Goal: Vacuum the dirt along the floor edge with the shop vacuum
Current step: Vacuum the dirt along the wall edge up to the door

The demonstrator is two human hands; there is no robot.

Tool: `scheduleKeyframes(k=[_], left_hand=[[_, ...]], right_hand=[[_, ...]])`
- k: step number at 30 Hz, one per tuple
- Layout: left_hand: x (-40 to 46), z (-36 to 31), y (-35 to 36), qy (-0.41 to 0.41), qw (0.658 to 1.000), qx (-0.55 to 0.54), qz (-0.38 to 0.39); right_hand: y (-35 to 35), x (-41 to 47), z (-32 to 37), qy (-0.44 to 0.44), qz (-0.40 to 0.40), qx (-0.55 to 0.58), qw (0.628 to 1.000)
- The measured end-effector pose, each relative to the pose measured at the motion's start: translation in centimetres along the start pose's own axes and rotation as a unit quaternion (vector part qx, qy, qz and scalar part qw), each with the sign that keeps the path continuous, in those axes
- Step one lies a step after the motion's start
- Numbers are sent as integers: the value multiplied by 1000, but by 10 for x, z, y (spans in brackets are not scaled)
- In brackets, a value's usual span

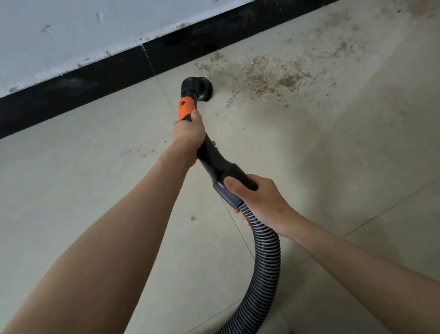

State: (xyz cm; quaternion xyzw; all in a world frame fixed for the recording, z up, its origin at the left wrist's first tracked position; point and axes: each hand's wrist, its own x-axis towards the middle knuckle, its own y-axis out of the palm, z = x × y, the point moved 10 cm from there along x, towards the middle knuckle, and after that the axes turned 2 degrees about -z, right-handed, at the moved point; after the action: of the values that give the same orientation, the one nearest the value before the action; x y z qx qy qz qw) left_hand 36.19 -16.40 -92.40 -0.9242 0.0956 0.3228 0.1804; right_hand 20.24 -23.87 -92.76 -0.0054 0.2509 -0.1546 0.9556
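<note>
- The ribbed hose (268, 258) curls up from the bottom edge of the view; the vacuum body itself is out of sight.
- The right hand (259, 203) wraps the grey cuff (229, 195) where hose meets handle, thumb laid on top, fingers curled under.
- The left hand (188, 133) grips the black handle (210, 154) further up, just below the orange collar (186, 106).
- The round brush nozzle (199, 90) sits on the floor tile (81, 179), near the black baseboard (74, 91) but not touching it, at the left edge of the dirt patch (261, 76).
- Most of the brown grit lies to the right of the nozzle, and a fainter scatter (339, 25) runs further along the wall.
- Risks, as I judge them — a fast sweep could flick loose grit outward over clean tile instead of lifting it; a tilted brush would lose its seal and leave a trail; staying off the baseboard would miss the line of dirt in the corner; a hose pulled taut could drag the nozzle off course.
</note>
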Motion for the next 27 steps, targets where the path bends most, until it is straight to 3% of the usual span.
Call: scheduleKeyframes(k=[16, 27], left_hand=[[-57, 101, -198, -68, 974, -155, -147], [-77, 119, -164, -76, 981, -150, -97]], right_hand=[[148, -54, 18, -22, 183, -131, 974], [120, -93, -2, 4, 132, -132, 982]])
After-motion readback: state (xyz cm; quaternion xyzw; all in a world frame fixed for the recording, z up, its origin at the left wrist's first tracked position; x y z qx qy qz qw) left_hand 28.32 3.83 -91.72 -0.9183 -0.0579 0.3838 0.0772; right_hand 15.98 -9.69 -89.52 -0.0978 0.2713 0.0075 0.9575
